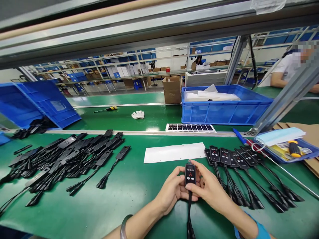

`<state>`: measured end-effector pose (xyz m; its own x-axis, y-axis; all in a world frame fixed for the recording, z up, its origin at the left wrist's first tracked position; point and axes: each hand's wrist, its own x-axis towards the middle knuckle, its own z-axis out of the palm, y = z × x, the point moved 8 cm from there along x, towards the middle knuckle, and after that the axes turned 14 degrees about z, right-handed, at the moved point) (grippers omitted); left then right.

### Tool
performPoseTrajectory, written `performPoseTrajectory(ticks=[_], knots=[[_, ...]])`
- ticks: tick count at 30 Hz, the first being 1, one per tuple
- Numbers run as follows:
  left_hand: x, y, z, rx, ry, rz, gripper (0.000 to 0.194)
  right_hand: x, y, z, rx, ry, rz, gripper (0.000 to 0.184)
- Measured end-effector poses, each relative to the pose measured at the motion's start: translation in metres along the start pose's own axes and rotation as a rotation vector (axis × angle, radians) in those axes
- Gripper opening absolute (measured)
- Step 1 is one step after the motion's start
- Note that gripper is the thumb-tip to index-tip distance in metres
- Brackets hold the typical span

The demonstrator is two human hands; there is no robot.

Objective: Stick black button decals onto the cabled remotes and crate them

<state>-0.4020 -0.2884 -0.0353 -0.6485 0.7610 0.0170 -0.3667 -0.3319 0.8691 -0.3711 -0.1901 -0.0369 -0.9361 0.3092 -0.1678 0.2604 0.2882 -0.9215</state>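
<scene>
A black remote controller with a cable hanging toward me is held upright between both hands. My left hand grips its left side with fingers curled. My right hand closes on its right side, the thumb resting by its buttons. Just right of my hands lies a row of several finished controllers with cables fanned out. A large pile of plain black controllers with cables lies on the green bench at left. A white backing sheet lies just beyond my hands.
A sheet of black button stickers lies past the metal rail. A blue crate, a cardboard box, a white glove and a screwdriver are on the far belt. A blue tray with tools and a face mask sits at right. Another person sits at far right.
</scene>
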Motion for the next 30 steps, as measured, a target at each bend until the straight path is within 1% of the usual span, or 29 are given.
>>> performPoseTrajectory(ticks=[2, 3, 4, 5, 7, 8, 11, 14, 16, 19, 20, 22, 23, 24, 26, 28, 30], knots=[[0.002, 0.002, -0.002, 0.002, 0.012, 0.024, 0.022, -0.002, 0.000, 0.006, 0.052, -0.074, 0.002, 0.085], [0.002, 0.002, -0.003, 0.012, 0.017, 0.028, 0.023, -0.003, -0.001, 0.008, 0.078, -0.101, -0.002, 0.087], [0.003, 0.001, -0.004, 0.028, 0.020, 0.030, 0.025, -0.003, -0.001, 0.008, 0.092, -0.111, -0.009, 0.083], [0.003, 0.000, -0.005, 0.052, 0.017, 0.030, 0.028, -0.003, -0.001, 0.006, 0.092, -0.104, -0.018, 0.075], [0.004, -0.003, -0.005, 0.117, 0.000, 0.038, 0.035, -0.001, 0.000, 0.003, 0.065, -0.063, -0.040, 0.059], [0.005, -0.004, -0.005, 0.148, -0.013, 0.043, 0.038, -0.001, 0.000, 0.003, 0.044, -0.042, -0.053, 0.055], [0.006, -0.007, -0.004, 0.203, -0.041, 0.059, 0.043, -0.002, 0.000, 0.005, -0.020, -0.005, -0.083, 0.054], [0.007, -0.008, -0.011, 0.209, -0.001, 0.049, 0.044, 0.002, -0.007, 0.004, -0.129, -0.014, -0.098, 0.053], [0.010, -0.004, -0.020, 0.278, 0.032, 0.085, 0.042, 0.014, -0.019, -0.003, -0.268, -0.017, -0.141, 0.047], [0.015, 0.011, -0.031, 0.529, 0.034, 0.229, 0.032, 0.050, -0.035, -0.025, -0.621, 0.036, -0.180, 0.038], [0.016, 0.015, -0.034, 0.600, 0.034, 0.258, 0.030, 0.065, -0.036, -0.033, -0.740, 0.049, -0.153, 0.039], [0.018, 0.017, -0.041, 0.667, 0.051, 0.265, 0.032, 0.096, -0.037, -0.049, -0.841, 0.053, -0.096, 0.053], [0.018, 0.018, -0.043, 0.678, 0.060, 0.261, 0.038, 0.108, -0.037, -0.054, -0.853, 0.040, -0.076, 0.058], [0.019, 0.018, -0.045, 0.681, 0.065, 0.265, 0.046, 0.118, -0.038, -0.056, -0.846, 0.021, -0.068, 0.058], [0.020, 0.019, -0.047, 0.651, 0.062, 0.273, 0.064, 0.129, -0.042, -0.055, -0.821, -0.027, -0.075, 0.044], [0.021, 0.016, -0.048, 0.562, 0.048, 0.234, 0.077, 0.134, -0.050, -0.052, -0.760, -0.058, -0.107, 0.027], [0.022, 0.012, -0.049, 0.460, 0.045, 0.175, 0.082, 0.137, -0.064, -0.055, -0.656, -0.038, -0.149, 0.024]])
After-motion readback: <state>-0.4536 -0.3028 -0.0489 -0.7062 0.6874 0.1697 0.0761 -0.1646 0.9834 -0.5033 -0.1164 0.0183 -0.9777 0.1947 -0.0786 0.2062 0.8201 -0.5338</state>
